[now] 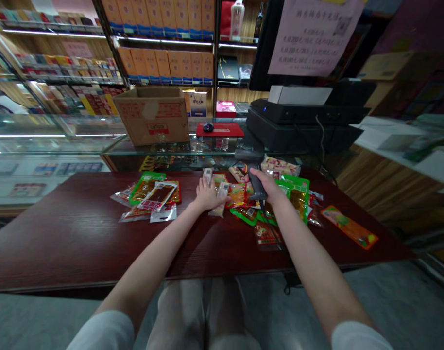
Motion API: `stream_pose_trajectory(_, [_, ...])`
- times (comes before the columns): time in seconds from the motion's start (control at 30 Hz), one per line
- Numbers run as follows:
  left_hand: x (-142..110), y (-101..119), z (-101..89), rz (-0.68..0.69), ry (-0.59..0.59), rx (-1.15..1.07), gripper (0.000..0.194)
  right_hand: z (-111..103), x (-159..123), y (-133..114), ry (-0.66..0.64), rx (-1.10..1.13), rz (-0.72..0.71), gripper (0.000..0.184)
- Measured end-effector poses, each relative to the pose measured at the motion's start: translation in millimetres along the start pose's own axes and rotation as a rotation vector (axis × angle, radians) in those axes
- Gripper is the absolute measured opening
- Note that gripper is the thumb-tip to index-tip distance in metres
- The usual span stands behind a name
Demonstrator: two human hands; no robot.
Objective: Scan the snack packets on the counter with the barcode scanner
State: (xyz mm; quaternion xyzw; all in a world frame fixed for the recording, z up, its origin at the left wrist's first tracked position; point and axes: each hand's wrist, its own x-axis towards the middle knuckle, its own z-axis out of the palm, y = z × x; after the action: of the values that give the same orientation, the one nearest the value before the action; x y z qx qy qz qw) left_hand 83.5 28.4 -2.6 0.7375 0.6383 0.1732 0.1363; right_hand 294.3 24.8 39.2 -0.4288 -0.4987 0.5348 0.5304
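Observation:
My right hand grips a dark barcode scanner by its handle, its head toward the far side of the table. A cable runs down from it toward the table's front edge. My left hand lies with fingers stretched and thumb out over small snack packets. One pale packet with a barcode lies by its thumb, and another white-ended packet is at its fingertips. Orange and red snack packets are between the hands. Beneath and beside my right wrist lie green snack bags.
Several snack bags are piled at the left of the dark wooden table. A long orange packet lies at right. Behind stand an open cardboard box, a mouse on a red mat, a black cash drawer and a monitor.

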Motion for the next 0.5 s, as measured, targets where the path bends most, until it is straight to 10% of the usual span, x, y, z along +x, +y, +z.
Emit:
stream_pose_trajectory(0.2, [12.5, -1.0, -3.9, -0.096, -0.102, 0.113, 0.078, -16.1, 1.7, 13.9, -0.008, 0.221, -0.007, 0.038])
stream_pose_trajectory(0.5, [45.6, 36.1, -13.5, -0.052, 0.198, -0.400, 0.054, -26.4, -6.4, 0.1, 0.028, 0.260, -0.156, 0.034])
